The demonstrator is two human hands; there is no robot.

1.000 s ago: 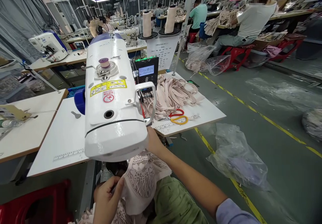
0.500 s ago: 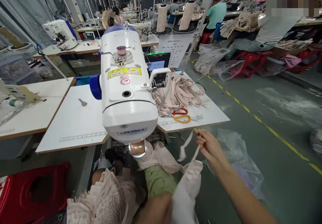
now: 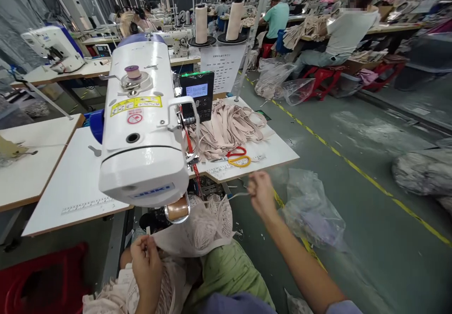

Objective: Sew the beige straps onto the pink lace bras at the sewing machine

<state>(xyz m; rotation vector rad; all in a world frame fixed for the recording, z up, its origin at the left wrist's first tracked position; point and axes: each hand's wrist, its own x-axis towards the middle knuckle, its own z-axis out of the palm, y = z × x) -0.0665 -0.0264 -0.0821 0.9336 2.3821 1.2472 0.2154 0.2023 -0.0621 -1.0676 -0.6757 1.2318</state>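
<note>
My left hand (image 3: pixel 146 260) is closed, pinching one edge of a pale pink lace garment (image 3: pixel 201 227) low in front of me. My right hand (image 3: pixel 260 192) is closed on the garment's thin strap (image 3: pixel 237 195), stretched out to the right near the table's front edge. The garment hangs between both hands, just below the head of a white sewing machine (image 3: pixel 139 125). More lace fabric (image 3: pixel 116 293) lies piled in my lap.
The white table (image 3: pixel 70 182) holds a heap of beige straps (image 3: pixel 229 128), red and yellow scissors (image 3: pixel 238 157) and a control panel (image 3: pixel 197 95). A plastic bag (image 3: pixel 312 215) lies on the floor at right. A red stool (image 3: pixel 42 278) stands lower left. Other people work at far benches.
My left hand has come back into view holding the garment's edge. My right hand moved left and up with the strap, and the garment now spreads under the machine head.
</note>
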